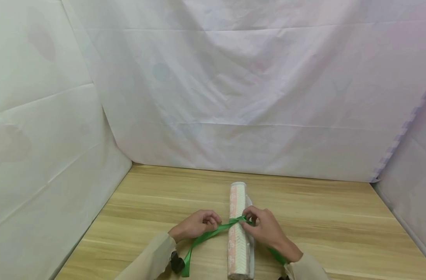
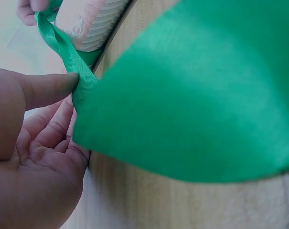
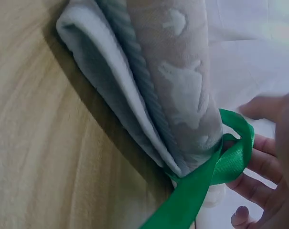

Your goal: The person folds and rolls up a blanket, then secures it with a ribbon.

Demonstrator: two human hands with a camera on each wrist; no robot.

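A rolled-up towel or blanket, pink and cream with pale raised figures, lies lengthwise on the table. A green ribbon passes around its middle and crosses on top. To the left of the roll, my left hand pinches one ribbon end between thumb and fingers; its tail hangs down to the table. My right hand, just right of the crossing, holds a loop of the ribbon by the roll. In the right wrist view the ribbon loop curls around the fingers, and the roll's loose grey-white edge stands out.
The wood-grain table extends on both sides of the roll. A pale cloth backdrop hangs along the back edge, with more sheeting at left and right. A dark strap piece sits at the left sleeve.
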